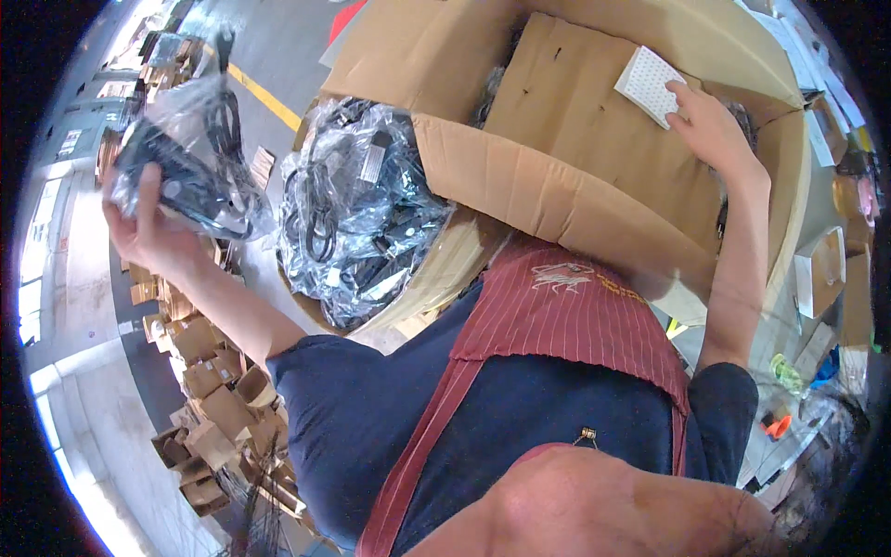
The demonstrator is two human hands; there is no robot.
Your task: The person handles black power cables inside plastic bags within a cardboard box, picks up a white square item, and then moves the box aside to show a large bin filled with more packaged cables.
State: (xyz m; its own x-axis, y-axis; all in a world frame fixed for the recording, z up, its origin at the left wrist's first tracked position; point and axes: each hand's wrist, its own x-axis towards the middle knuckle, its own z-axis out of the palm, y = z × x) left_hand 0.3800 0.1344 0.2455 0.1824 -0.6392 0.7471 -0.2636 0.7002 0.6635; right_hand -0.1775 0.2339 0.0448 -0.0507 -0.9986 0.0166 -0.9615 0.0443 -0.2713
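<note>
Clutched in your left hand [156,230], the clear bag of black cable [193,162] hung left of the bagged-cable heap [362,209]! Your half-curled right hand [713,132] met the white dotted pad [644,82]; pinching or merely touching, I couldn't tell.

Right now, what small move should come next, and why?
Perhaps bring the left hand inward over the cardboard panel: it holds a bagged black cable far out left, while the right hand is at the edge of the white dotted sheet.
</note>
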